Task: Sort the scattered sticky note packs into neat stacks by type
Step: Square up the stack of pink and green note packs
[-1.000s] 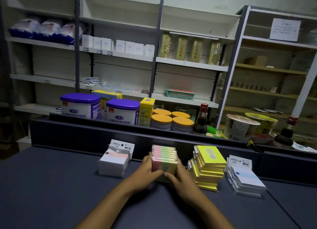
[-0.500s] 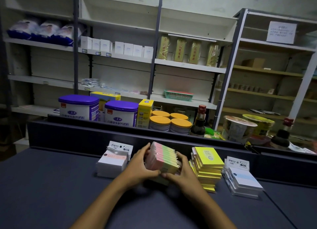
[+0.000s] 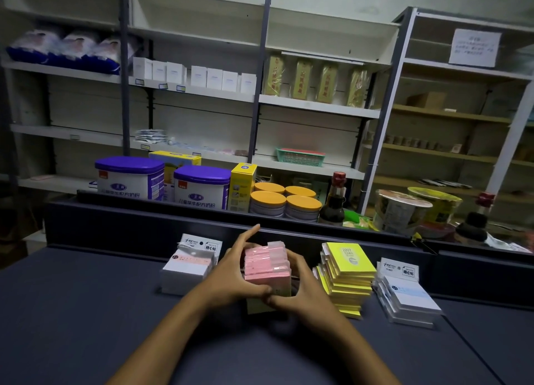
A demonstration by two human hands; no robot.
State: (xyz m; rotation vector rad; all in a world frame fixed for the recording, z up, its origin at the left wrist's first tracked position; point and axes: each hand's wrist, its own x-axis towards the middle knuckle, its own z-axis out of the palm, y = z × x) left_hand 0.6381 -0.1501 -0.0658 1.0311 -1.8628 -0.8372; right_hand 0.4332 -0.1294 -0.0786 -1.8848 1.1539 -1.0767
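Both hands grip the multicolour pack bundle point(image 3: 267, 269) at tabletop point(image 3: 72, 312) centre: left hand point(image 3: 231, 275) and right hand point(image 3: 303, 295) have tipped it up since a second ago, pink edge now showing, squaring it for stacking. White stack point(image 3: 187, 272) crowds its left, yellow stack point(image 3: 346, 277) its right, blue-white stack point(image 3: 407, 298) farther right

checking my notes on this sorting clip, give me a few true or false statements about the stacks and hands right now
1. Both hands, left and right, grip the pink-topped pile of wrapped sticky note packs. True.
2. The yellow sticky note stack sits left of the held pile. False: it is on its right.
3. A white stack with a pink label lies left of the hands. True.
4. The white stack with a pale blue band lies on a shelf. False: it lies on the dark counter.
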